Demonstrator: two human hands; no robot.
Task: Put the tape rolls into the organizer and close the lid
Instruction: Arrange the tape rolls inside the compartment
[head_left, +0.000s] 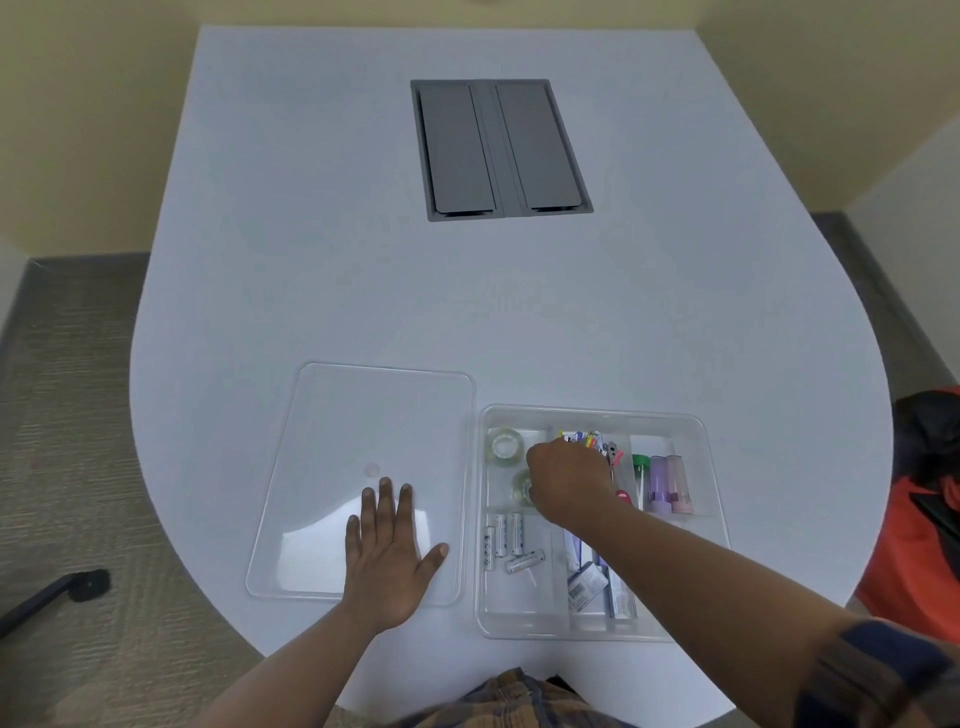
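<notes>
Pale yellow walls and grey carpet surround a white desk with a grey cable hatch set into its far middle. Near the front edge lies the clear lid, flat on the desk, just to the left of the clear organizer, which stands uncovered.

The left hand rests palm down on the near right part of the lid, fingers spread and straight, thumb out to the side, gripping nothing.

The right hand reaches into the organizer's far left compartment, back of the hand upward, fingers curled down. It hides its own fingertips, so whether it pinches anything cannot be told. Its knuckles lie just beside, perhaps touching, a clear tape roll partly hidden under it. A second tape roll lies flat further back in that same compartment, apart from the hand.

Batteries lie in the near left compartment. Coloured pens show behind the right hand, small containers with green, purple and pink parts stand to the far right, and packets lie under the forearm
</notes>
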